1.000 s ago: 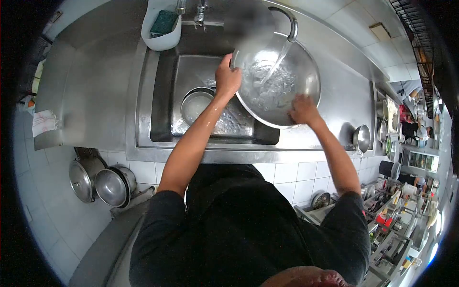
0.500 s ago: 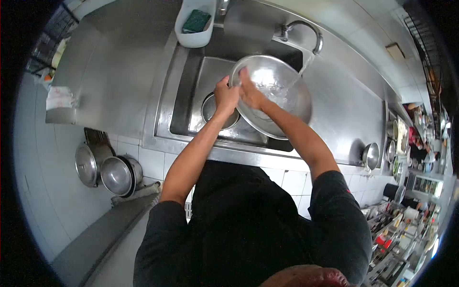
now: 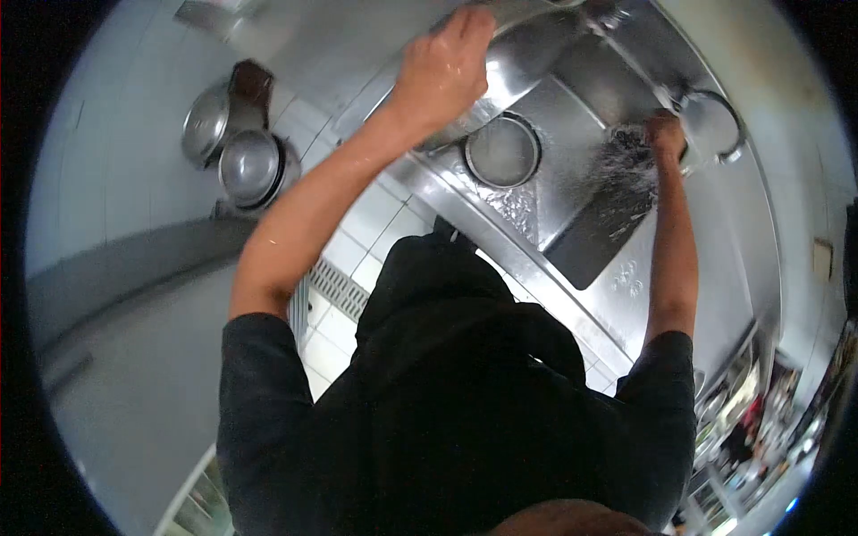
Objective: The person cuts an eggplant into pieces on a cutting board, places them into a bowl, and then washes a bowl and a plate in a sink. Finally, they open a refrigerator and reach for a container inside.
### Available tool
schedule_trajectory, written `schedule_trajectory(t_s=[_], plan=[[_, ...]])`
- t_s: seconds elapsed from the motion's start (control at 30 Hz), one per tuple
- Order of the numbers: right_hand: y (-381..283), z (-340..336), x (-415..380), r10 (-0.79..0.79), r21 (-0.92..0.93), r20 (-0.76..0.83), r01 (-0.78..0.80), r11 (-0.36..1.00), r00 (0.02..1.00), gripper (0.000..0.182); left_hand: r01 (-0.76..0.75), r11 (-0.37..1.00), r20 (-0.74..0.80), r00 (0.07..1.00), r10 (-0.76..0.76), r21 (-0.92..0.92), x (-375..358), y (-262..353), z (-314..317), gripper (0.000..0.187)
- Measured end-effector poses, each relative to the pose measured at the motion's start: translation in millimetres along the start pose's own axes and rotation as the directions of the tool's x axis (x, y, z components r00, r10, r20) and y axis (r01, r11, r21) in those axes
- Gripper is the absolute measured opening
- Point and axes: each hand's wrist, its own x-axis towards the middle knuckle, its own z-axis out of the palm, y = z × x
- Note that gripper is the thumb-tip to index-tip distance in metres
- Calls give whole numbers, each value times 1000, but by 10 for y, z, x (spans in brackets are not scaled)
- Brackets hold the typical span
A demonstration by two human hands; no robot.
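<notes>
My left hand (image 3: 447, 71) is raised at the upper middle, its fingers curled at the rim of the large metal bowl (image 3: 520, 62). The bowl is tilted over the left part of the sink (image 3: 581, 105), partly behind that hand. My right hand (image 3: 666, 136) is closed beside the curved faucet (image 3: 728, 112); what it grips is hidden. Water splashes in the sink just left of this hand. A round metal pan (image 3: 503, 150) sits on the sink bottom, between my hands and nearer my body.
Two metal pots (image 3: 207, 125) (image 3: 250, 168) stand low at the left, by the tiled floor (image 3: 371, 214). A steel counter (image 3: 719, 241) runs along the right of the sink. Crowded kitchenware (image 3: 751, 420) shows at the lower right.
The view has turned. My hands have moved far apart: the left with the bowl to the sink's left side, the right off the bowl to the faucet. More of the sink bottom shows.
</notes>
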Motion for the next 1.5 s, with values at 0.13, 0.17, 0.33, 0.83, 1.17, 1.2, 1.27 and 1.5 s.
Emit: schedule_trajectory(t_s=[0.13, 0.17, 0.33, 0.83, 1.17, 1.2, 1.27, 1.5], plan=[[-41, -207, 324, 87, -135, -524, -183, 974, 847, 49, -155, 975, -197, 963, 186, 161, -12, -325, -1089, 37], [132, -146, 396, -164, -380, -507, -49, 923, 846, 57, -114, 971, -256, 952, 167, 209, -70, -327, -1347, 33], [606, 349, 789, 212, 168, -509, -145, 975, 834, 50, 476, 837, -652, 730, -205, 271, -755, -762, -2385, 25], [-461, 771, -2272, 434, 611, 681, -784, 108, 590, 20, 846, -166, -302, -6, -953, 507, -4789, -4845, -1747, 42], [-1155, 437, -3538, 425, 217, 28, -421, 881, 905, 23, 716, -163, 28, -247, -968, 679, -5229, -5313, -1564, 41], [-1242, 375, -3589, 405, 148, -1, -400, 905, 914, 23, 705, -152, 43, -252, -967, 693, -5253, -5305, -1568, 40], [-1303, 284, -3646, 297, 108, -68, -289, 951, 952, 25, 674, -105, 71, -228, -971, 731, -5276, -5201, -1554, 39], [-1385, -63, -4285, 639, 538, 43, -556, 633, 768, 19, 24, 628, 593, 302, -746, 778, -5389, -4953, -1000, 31]])
